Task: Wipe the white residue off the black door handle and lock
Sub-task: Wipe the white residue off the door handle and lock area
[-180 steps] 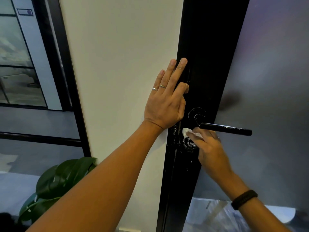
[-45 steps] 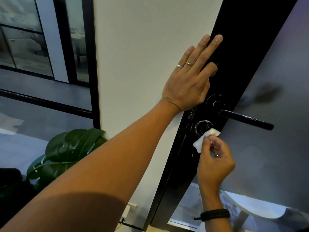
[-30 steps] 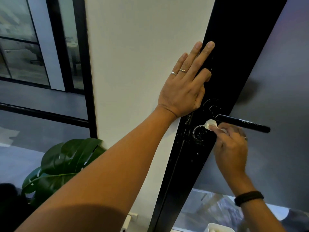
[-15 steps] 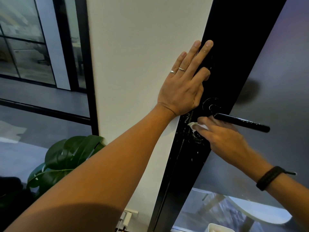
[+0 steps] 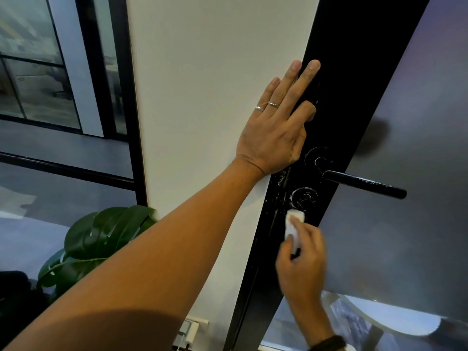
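Your left hand lies flat with straight fingers across the white wall and the black door frame, just above the handle. Your right hand pinches a small white wipe just below the round lock, on the frame. White streaks show on the lock and the handle's rose. Press the wipe flat, rub in small circles over the lock, then go along the handle, and turn the wipe to a clean side

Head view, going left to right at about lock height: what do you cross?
Glass partition → white wall → black door frame → round lock → lever handle → frosted door glass.
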`<act>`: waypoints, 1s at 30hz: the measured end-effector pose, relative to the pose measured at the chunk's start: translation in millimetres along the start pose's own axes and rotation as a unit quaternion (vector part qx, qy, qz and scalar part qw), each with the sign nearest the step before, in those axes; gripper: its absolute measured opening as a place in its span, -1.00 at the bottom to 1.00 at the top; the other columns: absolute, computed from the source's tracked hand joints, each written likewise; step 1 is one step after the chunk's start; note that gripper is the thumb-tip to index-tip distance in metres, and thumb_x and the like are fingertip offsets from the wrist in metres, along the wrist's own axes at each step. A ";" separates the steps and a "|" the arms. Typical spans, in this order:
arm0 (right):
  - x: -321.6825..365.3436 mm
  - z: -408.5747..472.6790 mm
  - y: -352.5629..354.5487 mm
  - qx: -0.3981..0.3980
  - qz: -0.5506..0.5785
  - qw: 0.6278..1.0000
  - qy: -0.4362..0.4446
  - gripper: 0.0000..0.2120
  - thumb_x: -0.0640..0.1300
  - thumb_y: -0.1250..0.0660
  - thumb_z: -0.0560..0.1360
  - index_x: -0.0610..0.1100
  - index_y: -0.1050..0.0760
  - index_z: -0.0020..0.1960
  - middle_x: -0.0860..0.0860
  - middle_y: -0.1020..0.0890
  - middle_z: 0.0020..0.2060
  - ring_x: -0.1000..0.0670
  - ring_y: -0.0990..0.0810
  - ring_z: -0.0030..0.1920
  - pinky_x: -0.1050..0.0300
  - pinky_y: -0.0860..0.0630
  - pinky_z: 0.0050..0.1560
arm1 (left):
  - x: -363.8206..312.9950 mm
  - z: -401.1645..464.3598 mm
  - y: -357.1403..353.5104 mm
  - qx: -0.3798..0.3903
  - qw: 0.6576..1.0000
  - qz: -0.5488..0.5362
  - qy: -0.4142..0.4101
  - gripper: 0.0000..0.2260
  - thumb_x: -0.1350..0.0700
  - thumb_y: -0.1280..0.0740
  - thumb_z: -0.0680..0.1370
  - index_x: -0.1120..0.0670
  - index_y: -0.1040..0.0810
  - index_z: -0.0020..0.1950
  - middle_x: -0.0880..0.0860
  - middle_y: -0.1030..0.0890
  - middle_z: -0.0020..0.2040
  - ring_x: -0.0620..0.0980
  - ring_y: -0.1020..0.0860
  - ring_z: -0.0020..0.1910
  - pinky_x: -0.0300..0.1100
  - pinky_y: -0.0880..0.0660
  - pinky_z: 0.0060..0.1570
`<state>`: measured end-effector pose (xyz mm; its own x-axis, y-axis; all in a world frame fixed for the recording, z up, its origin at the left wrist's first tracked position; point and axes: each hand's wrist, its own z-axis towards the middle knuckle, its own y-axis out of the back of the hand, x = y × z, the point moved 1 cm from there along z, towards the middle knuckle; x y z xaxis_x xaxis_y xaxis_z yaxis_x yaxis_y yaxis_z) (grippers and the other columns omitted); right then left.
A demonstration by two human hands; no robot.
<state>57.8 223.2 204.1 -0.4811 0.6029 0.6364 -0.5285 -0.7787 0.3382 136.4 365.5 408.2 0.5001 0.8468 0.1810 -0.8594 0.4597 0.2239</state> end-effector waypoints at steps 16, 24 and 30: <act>21.0 16.9 -40.9 -0.028 -0.276 0.960 0.046 -0.22 -0.28 -0.41 0.45 -0.14 -0.27 0.64 -0.16 -0.50 0.34 -0.17 -0.48 0.14 -0.08 -0.50 0.03 | 1.0 -0.1 -1.2 -0.002 1.000 0.003 0.007 -0.86 0.21 -0.33 0.59 0.09 -0.65 0.08 0.29 -0.38 0.62 0.34 -0.27 0.65 0.14 -0.12 0.69; -22.3 20.1 -8.3 -0.029 -0.174 0.982 0.075 -0.59 -0.02 -0.27 0.56 -0.05 -0.61 0.36 -0.05 -0.58 0.22 -0.09 -0.49 0.12 0.05 -0.30 0.10 | -0.1 0.1 0.3 0.000 1.000 -0.005 0.009 -0.87 0.22 -0.33 0.59 0.10 -0.64 0.07 0.29 -0.37 0.62 0.35 -0.27 0.65 0.17 -0.14 0.69; -40.5 28.4 2.4 -0.084 -0.063 0.994 0.042 -0.77 -0.19 -0.42 0.63 -0.22 -0.65 0.27 -0.08 -0.64 0.06 -0.05 -0.57 0.08 0.00 -0.58 0.10 | -1.3 -0.3 -0.4 0.003 1.000 -0.002 0.010 -0.87 0.22 -0.33 0.58 0.10 -0.64 0.07 0.29 -0.38 0.62 0.35 -0.27 0.65 0.17 -0.14 0.69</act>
<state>95.9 192.0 198.8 -0.4568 0.7113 0.5342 -0.6942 -0.6606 0.2859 136.0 364.2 407.6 0.5007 0.8506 0.1605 -0.8571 0.4612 0.2294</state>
